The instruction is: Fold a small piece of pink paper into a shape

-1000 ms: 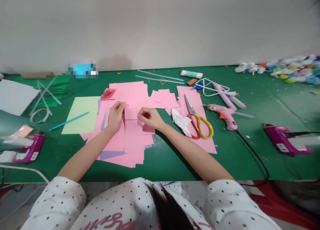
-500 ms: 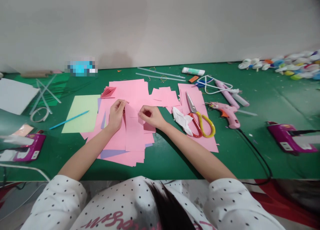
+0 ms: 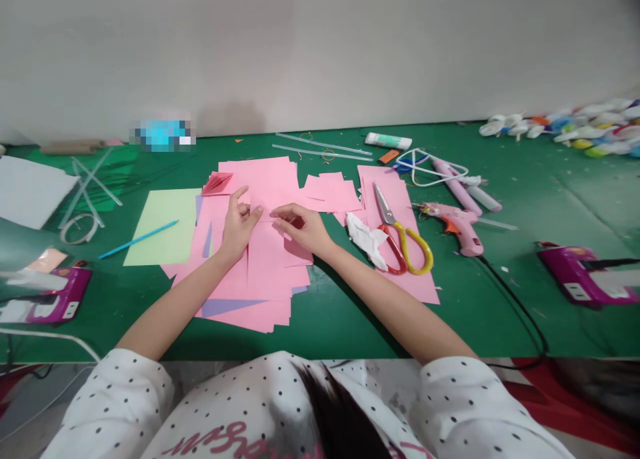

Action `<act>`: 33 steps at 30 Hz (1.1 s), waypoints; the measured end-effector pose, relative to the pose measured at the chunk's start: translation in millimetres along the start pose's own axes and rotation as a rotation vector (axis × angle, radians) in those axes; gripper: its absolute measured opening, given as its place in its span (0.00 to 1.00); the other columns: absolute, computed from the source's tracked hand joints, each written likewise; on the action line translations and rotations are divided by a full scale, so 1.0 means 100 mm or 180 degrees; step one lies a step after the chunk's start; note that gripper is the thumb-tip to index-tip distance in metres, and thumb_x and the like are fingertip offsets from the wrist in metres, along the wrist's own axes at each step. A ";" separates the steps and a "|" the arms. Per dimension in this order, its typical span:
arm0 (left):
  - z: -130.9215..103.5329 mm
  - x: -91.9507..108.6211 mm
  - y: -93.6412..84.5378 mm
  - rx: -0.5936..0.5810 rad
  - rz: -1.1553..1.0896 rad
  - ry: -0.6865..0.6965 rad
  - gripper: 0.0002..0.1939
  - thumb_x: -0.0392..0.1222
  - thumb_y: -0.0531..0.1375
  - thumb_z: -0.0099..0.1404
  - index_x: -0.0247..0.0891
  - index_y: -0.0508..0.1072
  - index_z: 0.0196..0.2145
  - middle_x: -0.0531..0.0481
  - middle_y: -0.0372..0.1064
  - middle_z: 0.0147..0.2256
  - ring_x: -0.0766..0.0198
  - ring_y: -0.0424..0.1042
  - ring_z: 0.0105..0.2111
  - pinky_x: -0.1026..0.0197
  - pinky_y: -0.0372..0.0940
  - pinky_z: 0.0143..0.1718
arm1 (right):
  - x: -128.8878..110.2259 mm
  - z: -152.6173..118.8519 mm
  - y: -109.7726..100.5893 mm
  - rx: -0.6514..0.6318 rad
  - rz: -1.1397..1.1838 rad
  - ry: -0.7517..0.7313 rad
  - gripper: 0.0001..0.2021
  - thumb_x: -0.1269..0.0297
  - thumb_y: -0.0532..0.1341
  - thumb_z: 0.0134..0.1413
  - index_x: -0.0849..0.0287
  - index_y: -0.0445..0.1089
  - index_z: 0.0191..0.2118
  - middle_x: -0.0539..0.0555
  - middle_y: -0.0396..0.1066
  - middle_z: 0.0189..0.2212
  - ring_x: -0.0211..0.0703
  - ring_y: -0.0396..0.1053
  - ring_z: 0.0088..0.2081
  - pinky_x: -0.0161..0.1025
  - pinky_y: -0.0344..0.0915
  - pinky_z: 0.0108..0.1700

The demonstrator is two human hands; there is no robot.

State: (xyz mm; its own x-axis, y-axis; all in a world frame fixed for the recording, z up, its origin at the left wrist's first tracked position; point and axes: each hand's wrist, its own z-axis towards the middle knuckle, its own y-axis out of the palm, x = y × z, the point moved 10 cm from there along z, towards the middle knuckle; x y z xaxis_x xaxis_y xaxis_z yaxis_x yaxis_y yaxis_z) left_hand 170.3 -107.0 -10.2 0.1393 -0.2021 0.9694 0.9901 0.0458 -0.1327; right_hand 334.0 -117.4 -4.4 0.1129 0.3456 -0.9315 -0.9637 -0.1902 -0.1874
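Paper (image 3: 270, 266), pink and layered, lies on the green surface (image 3: 325, 319); over it my left hand (image 3: 237, 231) has thumb and forefinger apart; just beside, my right hand (image 3: 309, 231) curls inward, whether pinching paper I cannot tell.

Mid-frame, I am failing to tell whether the right hand (image 3: 306, 229) is gripping anything, its fingertips blurring into the pink paper (image 3: 270, 259). The left hand (image 3: 236, 231) is covering part of that stack. Right of centre, a white tissue (image 3: 365, 239) is hiding part of the scissors (image 3: 385, 207). At upper left, pixelation is masking a blue thing (image 3: 161, 137). The left edge is cutting off a white sheet (image 3: 33, 192); the right edge is cropping a dark cable (image 3: 610, 264) and a heap of colourful pieces (image 3: 595, 129), which I am seeing only softly. At the bottom, dark hair (image 3: 345, 412) is crossing the shirt (image 3: 240, 402), both running out of frame.
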 end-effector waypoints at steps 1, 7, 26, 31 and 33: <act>0.00 0.00 0.00 -0.0008 0.0027 0.0013 0.30 0.57 0.65 0.62 0.47 0.64 0.58 0.58 0.58 0.24 0.69 0.57 0.22 0.63 0.57 0.25 | -0.01 0.00 0.00 -0.0011 -0.0023 0.0000 0.12 0.57 0.67 0.54 0.55 0.75 0.43 0.53 0.78 0.38 0.39 0.72 0.33 0.38 0.68 0.36; 0.01 0.08 -0.01 0.0013 0.0169 0.0143 0.30 0.58 0.64 0.64 0.47 0.68 0.60 0.48 0.73 0.39 0.64 0.68 0.33 0.59 0.65 0.38 | 0.02 0.00 0.02 -0.0083 -0.0148 0.0049 0.16 0.57 0.68 0.53 0.55 0.77 0.47 0.51 0.76 0.32 0.37 0.69 0.30 0.38 0.68 0.37; -0.02 0.17 0.04 -0.0090 0.0203 -0.0007 0.18 0.55 0.58 0.68 0.38 0.78 0.40 0.45 0.76 0.41 0.57 0.72 0.47 0.56 0.63 0.54 | 0.13 0.04 -0.09 0.0208 -0.0175 0.0089 0.12 0.58 0.65 0.56 0.56 0.79 0.43 0.54 0.76 0.36 0.38 0.70 0.32 0.38 0.67 0.38; -0.04 0.24 0.05 -0.0115 0.0368 0.0104 0.20 0.57 0.56 0.69 0.39 0.78 0.38 0.45 0.73 0.40 0.58 0.71 0.46 0.55 0.63 0.53 | 0.14 0.04 -0.14 0.0347 -0.0168 0.0053 0.13 0.54 0.64 0.57 0.56 0.79 0.42 0.56 0.75 0.39 0.40 0.71 0.35 0.38 0.67 0.36; -0.06 0.25 0.01 0.0020 0.0582 0.0165 0.20 0.58 0.57 0.68 0.40 0.79 0.39 0.44 0.69 0.42 0.57 0.69 0.47 0.56 0.64 0.51 | 0.11 0.04 -0.18 0.0435 -0.0135 -0.0019 0.13 0.53 0.64 0.57 0.55 0.78 0.40 0.57 0.75 0.44 0.43 0.73 0.41 0.38 0.68 0.37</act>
State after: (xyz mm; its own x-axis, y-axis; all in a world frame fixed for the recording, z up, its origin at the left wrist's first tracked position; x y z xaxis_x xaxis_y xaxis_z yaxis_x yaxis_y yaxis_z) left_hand 175.0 -117.9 12.7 0.3177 -0.2400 0.9173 0.9481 0.0925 -0.3042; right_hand 351.3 -106.9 -10.3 0.1531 0.3561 -0.9218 -0.9821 -0.0485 -0.1819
